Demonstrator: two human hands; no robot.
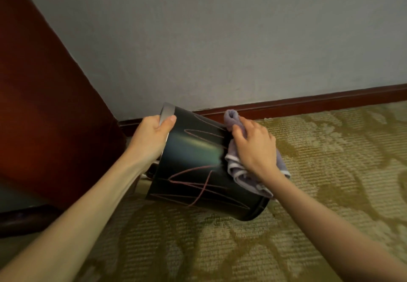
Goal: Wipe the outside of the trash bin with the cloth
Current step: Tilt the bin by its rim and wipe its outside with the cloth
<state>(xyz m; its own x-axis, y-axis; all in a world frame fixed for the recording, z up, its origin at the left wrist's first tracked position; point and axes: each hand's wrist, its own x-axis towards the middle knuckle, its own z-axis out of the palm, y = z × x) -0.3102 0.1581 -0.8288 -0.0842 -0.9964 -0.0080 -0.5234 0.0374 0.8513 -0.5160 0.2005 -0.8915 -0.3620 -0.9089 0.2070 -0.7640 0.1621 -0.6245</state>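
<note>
A dark, glossy trash bin (198, 167) with a silver rim and pink scribble marks on its side is tilted over above the carpet, its opening turned to the left. My left hand (152, 136) grips the silver rim, thumb on the outside wall. My right hand (255, 145) presses a bunched lavender cloth (240, 171) with white edging against the bin's right side near its base. Part of the cloth sticks up past my fingers. The inside of the bin is hidden.
A dark red wooden furniture panel (44, 105) stands close on the left. A grey wall (220, 39) with a red-brown skirting board (308, 105) runs behind the bin. Patterned olive carpet (286, 237) covers the floor.
</note>
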